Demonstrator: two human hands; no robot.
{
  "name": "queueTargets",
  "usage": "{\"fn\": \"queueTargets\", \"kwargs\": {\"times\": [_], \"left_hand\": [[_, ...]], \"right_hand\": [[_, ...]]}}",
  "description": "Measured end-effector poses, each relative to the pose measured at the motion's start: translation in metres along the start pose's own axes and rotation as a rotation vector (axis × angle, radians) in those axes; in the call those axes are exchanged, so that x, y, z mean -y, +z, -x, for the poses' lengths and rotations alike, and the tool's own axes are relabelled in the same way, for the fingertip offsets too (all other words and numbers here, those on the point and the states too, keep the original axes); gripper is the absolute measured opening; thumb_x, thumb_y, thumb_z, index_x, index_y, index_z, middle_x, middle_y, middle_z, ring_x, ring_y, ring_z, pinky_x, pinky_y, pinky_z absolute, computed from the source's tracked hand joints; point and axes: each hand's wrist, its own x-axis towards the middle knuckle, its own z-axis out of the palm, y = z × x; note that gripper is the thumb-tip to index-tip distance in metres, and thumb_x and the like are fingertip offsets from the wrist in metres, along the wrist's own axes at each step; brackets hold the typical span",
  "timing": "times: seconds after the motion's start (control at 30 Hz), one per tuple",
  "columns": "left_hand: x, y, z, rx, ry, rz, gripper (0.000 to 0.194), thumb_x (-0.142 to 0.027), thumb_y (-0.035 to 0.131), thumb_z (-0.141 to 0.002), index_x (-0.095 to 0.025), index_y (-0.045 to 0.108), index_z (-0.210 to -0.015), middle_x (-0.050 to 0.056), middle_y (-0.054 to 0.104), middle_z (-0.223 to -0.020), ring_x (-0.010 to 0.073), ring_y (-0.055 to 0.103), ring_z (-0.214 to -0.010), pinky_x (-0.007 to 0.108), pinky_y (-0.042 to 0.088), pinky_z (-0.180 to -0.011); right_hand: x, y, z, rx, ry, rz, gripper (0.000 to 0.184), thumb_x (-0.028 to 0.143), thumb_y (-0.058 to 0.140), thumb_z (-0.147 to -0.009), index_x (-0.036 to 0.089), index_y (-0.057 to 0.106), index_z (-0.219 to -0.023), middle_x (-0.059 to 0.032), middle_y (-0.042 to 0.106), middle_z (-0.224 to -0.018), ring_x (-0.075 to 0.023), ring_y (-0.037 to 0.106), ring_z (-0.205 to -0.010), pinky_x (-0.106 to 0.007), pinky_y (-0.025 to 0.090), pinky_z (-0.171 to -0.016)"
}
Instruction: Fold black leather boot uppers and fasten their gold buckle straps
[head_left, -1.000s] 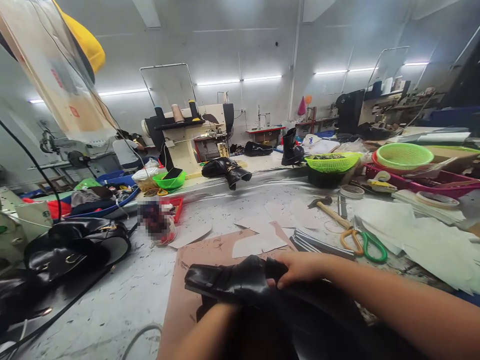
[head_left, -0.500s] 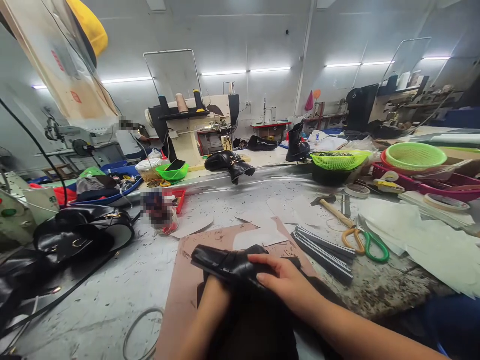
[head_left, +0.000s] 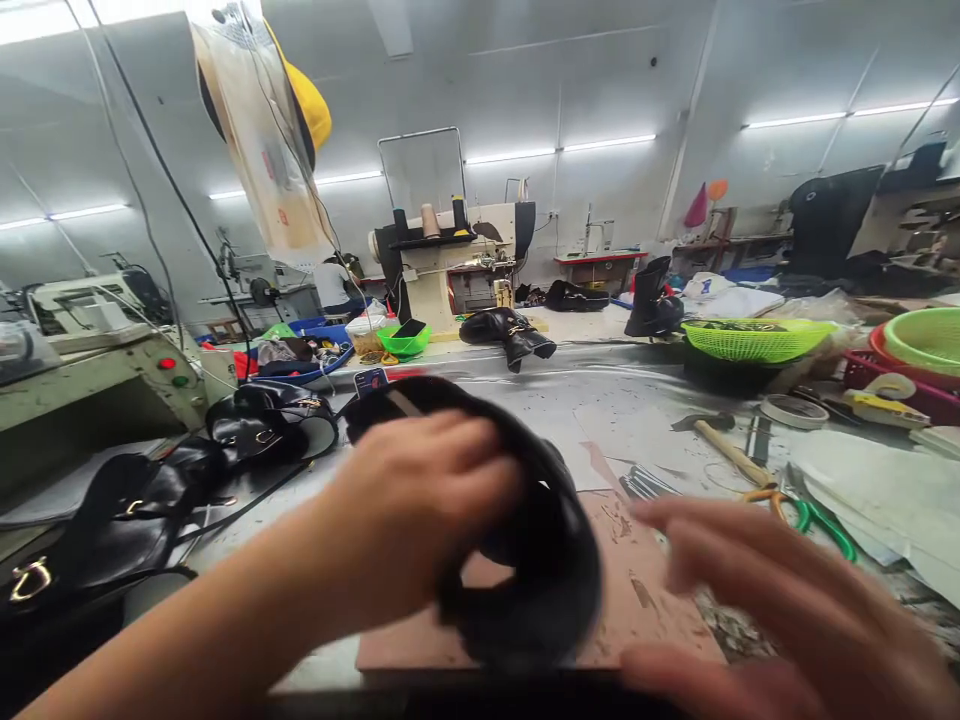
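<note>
A black leather boot upper (head_left: 559,570), smeared by motion, hangs in front of me with its opening toward me. My left hand (head_left: 439,490) is closed around its upper edge, fingers wrapped over the leather. To the right, my right hand (head_left: 772,600) is apart from the boot upper, blurred, with its fingers spread and nothing in them. Under the boot upper lies a reddish-brown board (head_left: 626,580) on the worktable. Black-and-white strips (head_left: 646,482) lie past the board.
Green- and orange-handled scissors (head_left: 825,528), a hammer (head_left: 731,455) and white sheets (head_left: 874,490) lie at right. Finished-looking black boots (head_left: 270,430) are heaped at left. A lime-green basket (head_left: 757,342) and another boot (head_left: 510,332) stand farther back, before a sewing machine (head_left: 442,260).
The boot upper has been lifted off the board and turned. My left hand now grips its edge from above; my right hand has let go and moved right. The view has swung left.
</note>
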Motion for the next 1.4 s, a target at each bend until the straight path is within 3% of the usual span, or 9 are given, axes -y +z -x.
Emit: {"fn": "queueTargets", "kwargs": {"times": [0.07, 0.13, 0.37, 0.7, 0.97, 1.1, 1.23, 1.3, 1.4], "left_hand": [[-0.01, 0.014, -0.002, 0.236, 0.419, -0.219, 0.008, -0.017, 0.054, -0.076, -0.018, 0.058, -0.068, 0.004, 0.061, -0.074, 0.0176, 0.054, -0.07, 0.032, 0.043, -0.07], [-0.006, 0.029, 0.0, 0.363, 0.598, -0.325, 0.012, -0.017, 0.053, -0.079, -0.017, 0.056, -0.067, 0.003, 0.06, -0.073, 0.0181, 0.053, -0.071, 0.032, 0.042, -0.069], [0.012, 0.032, 0.019, 0.458, 0.47, -0.351, 0.008, -0.016, 0.058, -0.078, -0.018, 0.054, -0.071, -0.001, 0.061, -0.073, 0.0163, 0.052, -0.072, 0.031, 0.038, -0.074], [0.007, 0.018, 0.034, 0.413, 0.423, -0.295, 0.006, -0.015, 0.054, -0.077, -0.019, 0.052, -0.073, -0.001, 0.059, -0.076, 0.0151, 0.049, -0.071, 0.03, 0.036, -0.074], [0.014, 0.011, 0.035, 0.409, 0.33, -0.309, 0.009, -0.012, 0.054, -0.079, -0.02, 0.053, -0.077, -0.001, 0.059, -0.082, 0.016, 0.05, -0.078, 0.029, 0.035, -0.073], [0.004, 0.01, 0.044, 0.36, 0.282, -0.324, 0.007, -0.013, 0.052, -0.078, -0.019, 0.051, -0.074, -0.001, 0.058, -0.077, 0.0157, 0.049, -0.072, 0.031, 0.037, -0.071], [-0.006, 0.033, 0.076, 0.176, 0.332, -0.341, 0.012, -0.017, 0.045, -0.083, -0.018, 0.054, -0.075, 0.0, 0.059, -0.073, 0.0153, 0.05, -0.067, 0.033, 0.04, -0.071], [-0.011, 0.052, 0.097, -0.015, 0.424, -0.33, 0.02, -0.016, 0.04, -0.087, -0.019, 0.059, -0.08, 0.0, 0.064, -0.081, 0.014, 0.054, -0.075, 0.032, 0.041, -0.078], [-0.015, 0.074, 0.118, -0.184, 0.505, -0.384, 0.024, -0.01, 0.042, -0.085, -0.021, 0.063, -0.083, -0.002, 0.065, -0.1, 0.0115, 0.051, -0.103, 0.026, 0.038, -0.094]], "right_hand": [[0.003, 0.007, -0.004, 0.035, -0.186, 0.091, 0.026, 0.02, 0.048, -0.087, 0.023, 0.058, -0.111, -0.0076, 0.068, -0.098, -0.0152, 0.061, -0.063, -0.024, 0.048, -0.056], [0.005, 0.019, -0.005, 0.134, -0.337, 0.091, 0.025, 0.011, 0.04, -0.088, 0.02, 0.063, -0.086, -0.0064, 0.067, -0.102, -0.0126, 0.057, -0.057, -0.024, 0.044, -0.051], [0.003, 0.031, -0.01, 0.498, -0.419, -0.022, 0.025, 0.01, 0.036, -0.088, 0.017, 0.057, -0.077, -0.0007, 0.057, -0.064, -0.0134, 0.047, -0.053, -0.025, 0.036, -0.047], [0.011, 0.044, -0.014, 0.374, -0.507, -0.067, 0.028, 0.011, 0.038, -0.087, 0.021, 0.05, -0.064, 0.0037, 0.05, -0.054, -0.0125, 0.047, -0.064, -0.03, 0.027, -0.097], [0.015, 0.038, -0.022, 0.348, -0.395, -0.156, 0.036, 0.01, 0.033, -0.089, 0.019, 0.051, -0.059, 0.0013, 0.055, -0.062, -0.0105, 0.044, -0.052, -0.023, 0.043, -0.065], [0.015, 0.029, -0.022, 0.249, -0.403, -0.244, 0.032, 0.019, 0.032, -0.094, 0.019, 0.058, -0.075, -0.0011, 0.064, -0.075, -0.012, 0.055, -0.063, -0.027, 0.044, -0.08], [-0.01, 0.047, 0.0, 0.062, -0.138, -0.4, 0.036, 0.05, 0.034, -0.09, 0.021, 0.054, -0.098, -0.0081, 0.061, -0.102, -0.0187, 0.058, -0.094, -0.028, 0.047, -0.079], [-0.027, 0.071, 0.011, 0.039, 0.144, -0.423, 0.025, 0.039, 0.036, -0.092, 0.022, 0.052, -0.097, -0.0078, 0.06, -0.1, -0.0186, 0.057, -0.094, -0.029, 0.047, -0.078], [-0.046, 0.115, 0.011, 0.276, 0.504, -0.433, 0.023, 0.034, 0.039, -0.089, 0.018, 0.054, -0.097, -0.0087, 0.062, -0.097, -0.0207, 0.058, -0.092, -0.034, 0.046, -0.079]]}}
